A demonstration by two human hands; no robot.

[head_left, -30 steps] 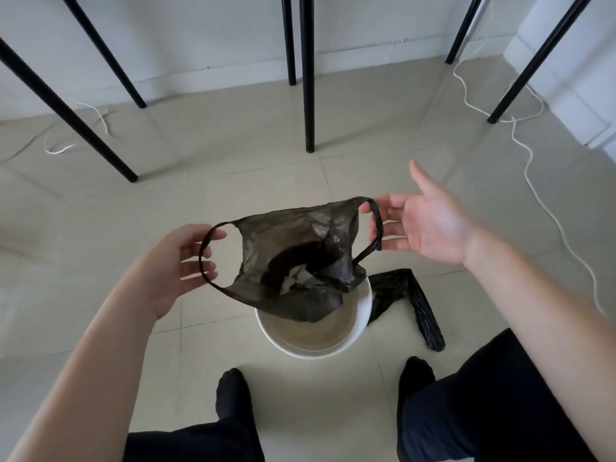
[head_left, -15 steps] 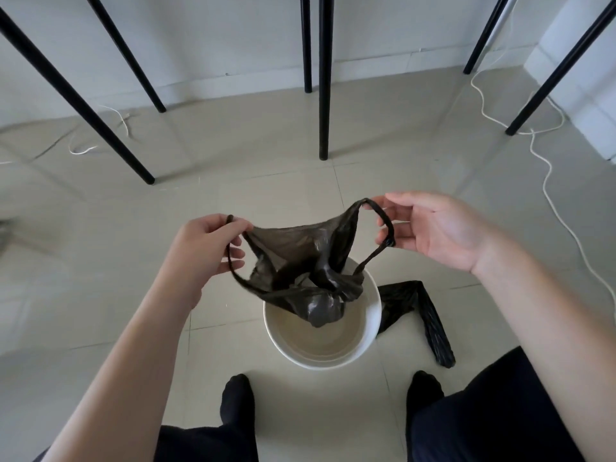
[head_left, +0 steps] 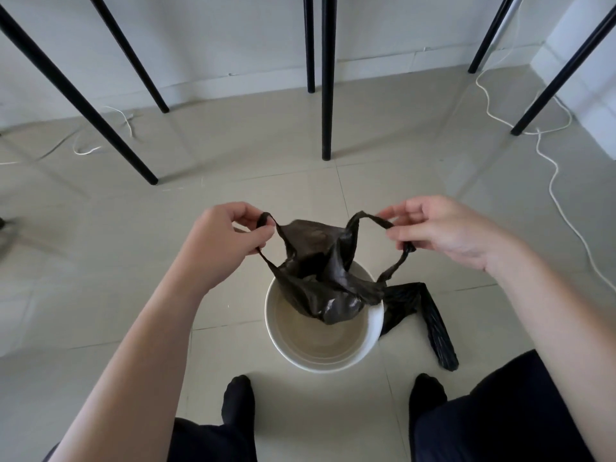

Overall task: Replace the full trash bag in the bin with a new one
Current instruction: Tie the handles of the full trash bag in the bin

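Note:
A thin black trash bag [head_left: 320, 278] hangs by its two handle loops over a round white bin [head_left: 321, 356] on the floor. My left hand [head_left: 221, 236] pinches the left loop. My right hand [head_left: 443, 230] grips the right loop between thumb and fingers. The bag's crumpled bottom dips just inside the bin's mouth, and the bin's pale inner wall shows bare below it. A second black bag [head_left: 423, 320] lies flat and folded on the tiles, right of the bin and touching its side.
Black table legs [head_left: 328, 78] stand on the beige tiles ahead, with others slanting at left and right. White cables [head_left: 560, 181] trail along the right floor and another by the left wall. My black-socked feet [head_left: 238, 400] flank the bin's near side.
Both hands went from spread wide with loops over open fingers to pinching the handles. The bag's mouth narrowed and its bottom sank into the bin. The camera tilted down slightly.

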